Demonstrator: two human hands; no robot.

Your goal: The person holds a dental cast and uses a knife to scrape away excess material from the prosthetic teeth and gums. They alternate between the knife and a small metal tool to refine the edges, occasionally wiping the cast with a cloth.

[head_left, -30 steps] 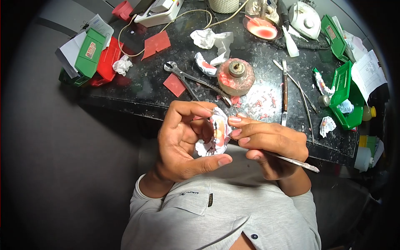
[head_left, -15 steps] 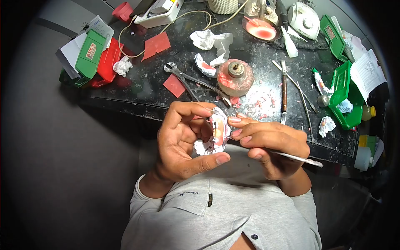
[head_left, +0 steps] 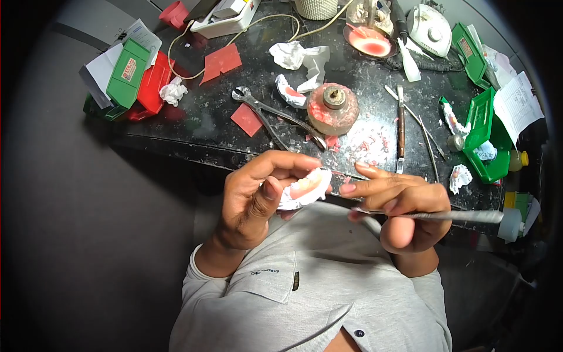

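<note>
My left hand is closed around a white plaster dental cast that carries pink wax and pale teeth. The cast is turned with its side toward me, over the table's front edge. In my right hand a slim metal carving tool is gripped between thumb and fingers, its handle end pointing right and slightly blurred. The tool's left end sits just right of the cast, apart from it. Beyond my hands stands a glass spirit burner smeared with pink wax.
Pliers and pink wax sheets lie at left. A wooden-handled knife lies right of wax shavings. Another cast is behind the burner. Green boxes stand at right; a wax dish is at the back.
The cast has been turned in my left hand, with the thumb lifted and bent over. My right hand has drawn away to the right, and the tool has left the cast.
</note>
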